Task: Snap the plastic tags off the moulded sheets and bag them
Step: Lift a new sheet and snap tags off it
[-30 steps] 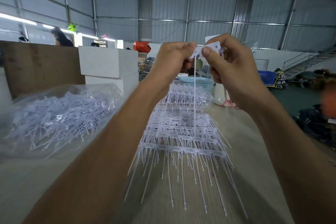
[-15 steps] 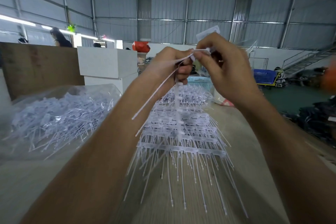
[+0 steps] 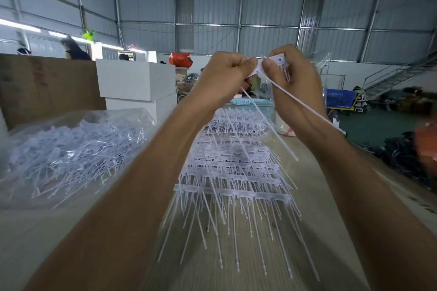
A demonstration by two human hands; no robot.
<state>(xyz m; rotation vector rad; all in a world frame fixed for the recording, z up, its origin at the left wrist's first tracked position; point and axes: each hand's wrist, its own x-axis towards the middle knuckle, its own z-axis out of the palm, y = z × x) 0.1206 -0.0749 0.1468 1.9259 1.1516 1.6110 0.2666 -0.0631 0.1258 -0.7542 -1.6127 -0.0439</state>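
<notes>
Two hands, left [image 3: 227,75] and right [image 3: 295,82], pinch two tags [image 3: 275,61] above one stack of sheets [image 3: 231,172]; one bag [image 3: 71,149] lies left. Since half a second ago, one tag's tail swung rightward over the right wrist.

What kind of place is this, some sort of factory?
Most likely a factory or warehouse floor. The corrugated metal walls rise high like a shed's, moulded sheets of plastic tags lie stacked on the table, a clear bag holds loose tags, and a blue crate sits on a trolley behind.
</notes>
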